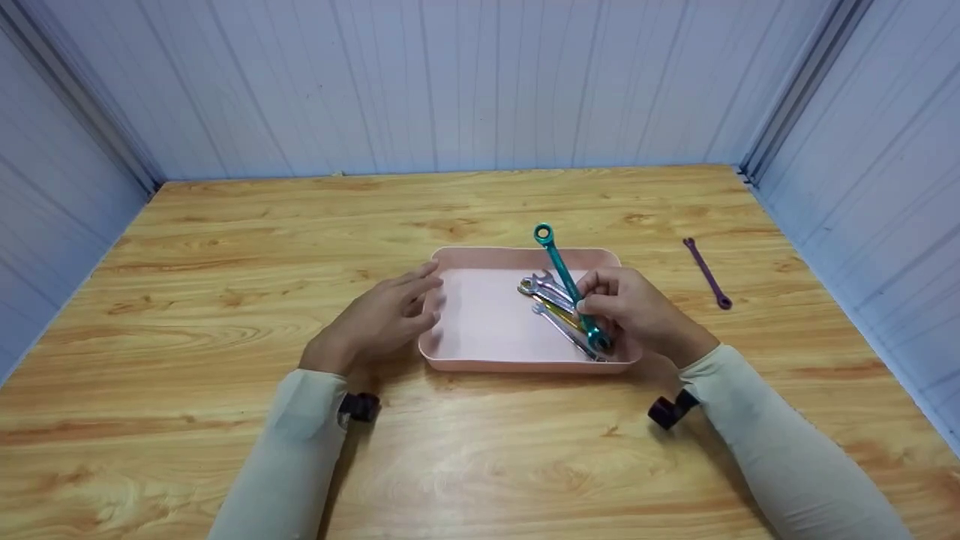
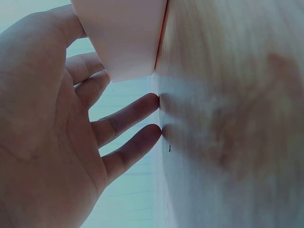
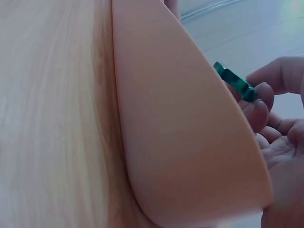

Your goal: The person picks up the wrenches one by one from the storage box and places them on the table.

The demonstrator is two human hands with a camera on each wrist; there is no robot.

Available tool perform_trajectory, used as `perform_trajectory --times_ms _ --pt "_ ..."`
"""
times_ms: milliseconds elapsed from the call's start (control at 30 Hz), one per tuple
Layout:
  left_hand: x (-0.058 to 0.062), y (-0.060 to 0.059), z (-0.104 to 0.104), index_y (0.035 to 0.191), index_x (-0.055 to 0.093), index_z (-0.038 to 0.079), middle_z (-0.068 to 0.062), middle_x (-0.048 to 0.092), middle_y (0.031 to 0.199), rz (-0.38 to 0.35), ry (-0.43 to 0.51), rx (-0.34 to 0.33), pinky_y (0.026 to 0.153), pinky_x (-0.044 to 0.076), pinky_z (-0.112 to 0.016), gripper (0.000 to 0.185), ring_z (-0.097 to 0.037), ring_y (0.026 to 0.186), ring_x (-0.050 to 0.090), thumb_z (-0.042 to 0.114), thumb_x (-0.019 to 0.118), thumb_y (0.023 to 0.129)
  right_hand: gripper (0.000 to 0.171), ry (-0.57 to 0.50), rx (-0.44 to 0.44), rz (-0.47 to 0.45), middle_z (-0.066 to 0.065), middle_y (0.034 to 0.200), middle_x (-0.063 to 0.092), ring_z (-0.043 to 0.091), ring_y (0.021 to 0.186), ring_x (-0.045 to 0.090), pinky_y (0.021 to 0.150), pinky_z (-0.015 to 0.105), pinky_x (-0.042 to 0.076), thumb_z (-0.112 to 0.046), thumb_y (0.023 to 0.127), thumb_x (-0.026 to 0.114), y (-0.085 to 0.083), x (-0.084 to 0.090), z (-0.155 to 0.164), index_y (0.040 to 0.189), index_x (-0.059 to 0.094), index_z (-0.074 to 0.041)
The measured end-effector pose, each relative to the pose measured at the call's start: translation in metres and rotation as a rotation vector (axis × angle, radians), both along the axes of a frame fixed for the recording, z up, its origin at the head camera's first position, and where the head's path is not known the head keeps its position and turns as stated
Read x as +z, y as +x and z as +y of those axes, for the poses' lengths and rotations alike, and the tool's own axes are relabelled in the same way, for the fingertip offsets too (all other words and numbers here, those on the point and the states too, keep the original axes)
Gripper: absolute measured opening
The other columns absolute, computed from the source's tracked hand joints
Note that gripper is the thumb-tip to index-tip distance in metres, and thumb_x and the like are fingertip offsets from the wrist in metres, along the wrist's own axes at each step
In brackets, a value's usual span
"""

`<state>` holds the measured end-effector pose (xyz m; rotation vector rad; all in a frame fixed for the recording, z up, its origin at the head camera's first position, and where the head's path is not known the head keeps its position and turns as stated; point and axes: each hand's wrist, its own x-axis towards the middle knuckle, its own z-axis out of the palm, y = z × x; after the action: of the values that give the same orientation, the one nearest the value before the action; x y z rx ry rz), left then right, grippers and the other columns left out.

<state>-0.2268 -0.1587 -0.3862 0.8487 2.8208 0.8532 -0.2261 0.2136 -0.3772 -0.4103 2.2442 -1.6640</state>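
A pink tray (image 1: 480,330) sits on the wooden table, with several silver and gold wrenches (image 1: 555,307) heaped in its right half. Between thumb and fingers my right hand (image 1: 630,304) pinches a green ratchet wrench (image 1: 559,262) over that heap, its upper ring end pointing toward the far rim. The right wrist view shows part of the green wrench (image 3: 236,81) above the tray's wall (image 3: 185,114). My left hand (image 1: 382,315) rests at the tray's left rim, fingers spread. In the left wrist view, two fingertips of the left hand (image 2: 61,114) touch the tabletop beside the tray corner (image 2: 123,42).
A purple wrench (image 1: 707,274) lies on the table to the right of the tray. White panel walls (image 1: 480,90) enclose the table at the back and on both sides. Each wrist carries a small black camera.
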Motion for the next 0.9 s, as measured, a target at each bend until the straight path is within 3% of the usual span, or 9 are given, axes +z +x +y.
perform_trajectory --times_ms 233,600,900 --pt "-0.0001 0.0001 0.0004 0.151 0.046 0.007 -0.002 0.027 0.163 -0.006 -0.001 0.004 0.115 0.031 -0.044 0.054 -0.022 0.147 0.030 0.024 0.057 0.101 0.013 -0.053 -0.042 -0.007 0.013 0.088 0.055 0.017 0.065 0.046 0.056 0.026 0.040 -0.007 0.097 0.058 -0.0006 -0.0006 0.0006 0.105 0.059 0.004" --pt "-0.0005 -0.0002 0.0006 0.151 0.047 0.008 -0.002 0.028 0.163 -0.010 0.000 0.006 0.113 0.033 -0.045 0.054 -0.023 0.146 0.031 0.025 0.056 0.101 0.012 -0.186 -0.021 -0.027 0.011 0.086 0.058 0.016 0.065 0.042 0.057 0.026 0.035 -0.004 0.096 0.057 -0.0006 0.0005 0.0026 0.103 0.055 0.005" --pt "0.0003 -0.0001 0.0008 0.150 0.047 0.006 -0.004 0.028 0.163 -0.002 0.008 -0.004 0.113 0.033 -0.044 0.054 -0.023 0.146 0.032 0.024 0.057 0.100 0.009 -0.208 -0.044 -0.039 0.011 0.086 0.060 0.016 0.066 0.043 0.057 0.025 0.036 -0.004 0.096 0.055 -0.0007 0.0005 0.0032 0.101 0.055 0.004"
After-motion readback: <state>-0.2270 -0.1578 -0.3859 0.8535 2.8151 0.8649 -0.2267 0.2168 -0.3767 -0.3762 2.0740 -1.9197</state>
